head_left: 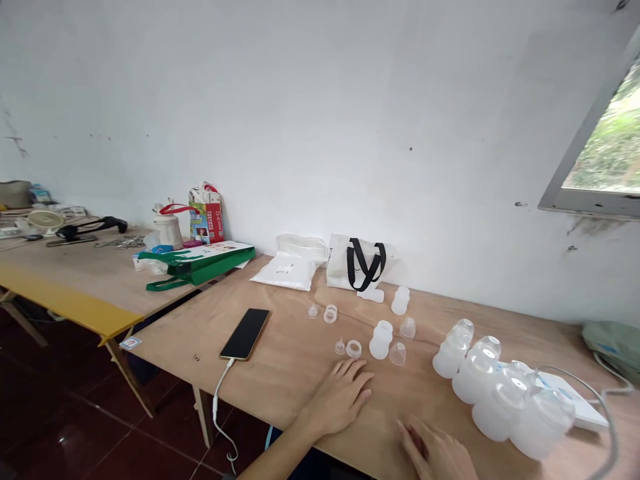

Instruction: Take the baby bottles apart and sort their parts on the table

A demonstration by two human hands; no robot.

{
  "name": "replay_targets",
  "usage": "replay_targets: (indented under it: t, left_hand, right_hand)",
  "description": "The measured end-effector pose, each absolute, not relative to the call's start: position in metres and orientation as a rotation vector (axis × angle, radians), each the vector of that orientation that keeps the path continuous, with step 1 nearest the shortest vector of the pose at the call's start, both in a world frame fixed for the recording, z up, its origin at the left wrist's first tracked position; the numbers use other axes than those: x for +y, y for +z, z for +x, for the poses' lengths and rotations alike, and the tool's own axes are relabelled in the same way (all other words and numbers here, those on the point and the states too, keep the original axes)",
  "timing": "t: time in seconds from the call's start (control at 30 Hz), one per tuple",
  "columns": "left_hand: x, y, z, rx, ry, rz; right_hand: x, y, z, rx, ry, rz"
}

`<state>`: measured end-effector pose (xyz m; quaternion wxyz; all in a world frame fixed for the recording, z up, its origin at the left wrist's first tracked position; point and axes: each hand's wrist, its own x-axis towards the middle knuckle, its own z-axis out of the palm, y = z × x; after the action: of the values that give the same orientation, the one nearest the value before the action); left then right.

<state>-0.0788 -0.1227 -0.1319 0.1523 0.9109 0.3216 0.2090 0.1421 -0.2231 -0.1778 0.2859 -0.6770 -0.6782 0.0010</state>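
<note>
My left hand [340, 397] lies flat on the plywood table [285, 380], fingers spread and holding nothing. Just beyond its fingertips are a small clear teat [340, 347] and a plastic collar ring [354, 349]. A translucent plastic bottle [381, 340] and a clear cup [397, 353] stand a little to the right. My right hand [435, 453] rests at the near edge of the table, empty, with its fingers slightly bent. Closest to it is a tight group of several translucent bottles [500, 393], lying tilted on a white flat box [575, 407].
A black phone [245, 334] with a white cable [220, 400] lies left of my hands. White packets [285, 272] and a white bag with black handles [363, 263] line the wall. A second, yellow-edged table [65, 293] holds a green bag [200, 263] and assorted items.
</note>
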Motion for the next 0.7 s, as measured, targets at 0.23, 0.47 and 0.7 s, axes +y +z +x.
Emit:
replay_targets:
  t: [0.23,0.47,0.7]
  left_hand:
    - [-0.122,-0.132,-0.075,1.065,0.709,2.53]
    - [-0.123,-0.131,-0.075,1.049,0.632,2.609]
    - [-0.122,-0.13,-0.075,1.053,0.583,2.611]
  right_hand:
    - [-0.171,-0.167,0.107,-2.03,-0.549,-1.682]
    - [-0.164,-0.175,0.093,-2.031,-0.304,-1.557]
    - [-0.167,-0.18,0.098,-2.006,-0.2,-1.519]
